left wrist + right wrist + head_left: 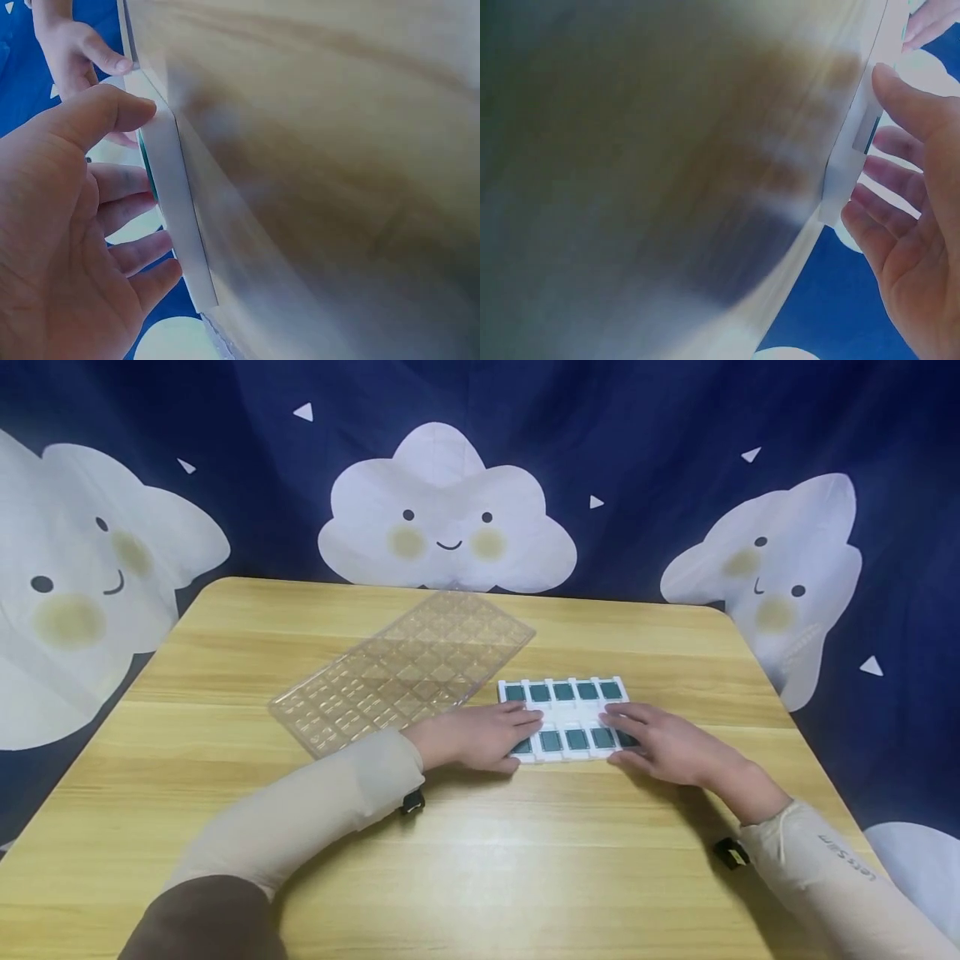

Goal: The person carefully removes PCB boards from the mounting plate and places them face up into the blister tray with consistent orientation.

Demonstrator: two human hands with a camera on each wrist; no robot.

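Note:
A flat white tray (573, 715) lies on the table, with two rows of dark green squares set along its far and near sides. My left hand (491, 737) rests over the tray's left end, fingers extended across the top and thumb by the near edge. Over the opposite end lies my right hand (675, 746), its fingers likewise reaching onto the top. In the left wrist view, the thumb of the left hand (67, 217) touches the white side wall (180, 217). The right wrist view has the right hand's thumb (904, 97) against that wall. Both hands cover some squares.
Behind and left of the white tray, a clear plastic tray (405, 660) with a grid of small compartments lies slanted on the wooden table (480, 868). A dark blue curtain (630, 418) with white cloud prints hangs beyond the table's far edge.

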